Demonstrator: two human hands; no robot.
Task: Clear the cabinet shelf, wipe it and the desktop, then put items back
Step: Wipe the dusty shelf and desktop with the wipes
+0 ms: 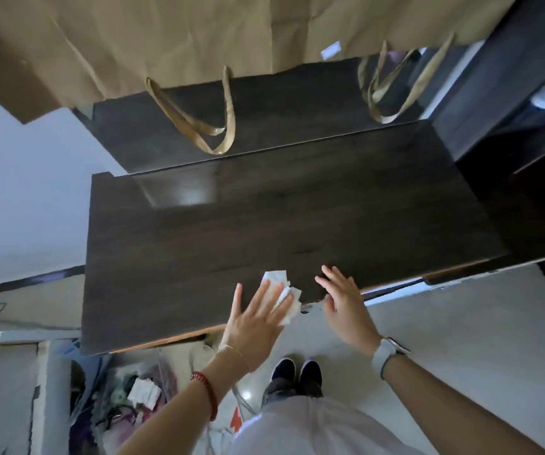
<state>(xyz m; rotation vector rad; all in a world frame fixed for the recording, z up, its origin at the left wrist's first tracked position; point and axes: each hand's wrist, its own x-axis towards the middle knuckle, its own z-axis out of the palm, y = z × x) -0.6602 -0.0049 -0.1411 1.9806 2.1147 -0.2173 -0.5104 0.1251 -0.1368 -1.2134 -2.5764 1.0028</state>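
Observation:
A dark wooden desktop [264,218] fills the middle of the head view. My left hand [258,316] lies flat with fingers spread, pressing a crumpled white tissue [286,292] onto the desktop near its front edge. My right hand [343,300] hovers just to the right of the tissue at the front edge, fingers apart, holding nothing. Behind the desktop is a dark cabinet shelf [264,110].
Brown paper bags [166,37] with looped handles [212,126] sit on the shelf at the back. A pile of bags, cloths and cables [127,395] lies on the floor at lower left. A dark cabinet side [507,87] stands at the right. My feet [297,372] are below the desk edge.

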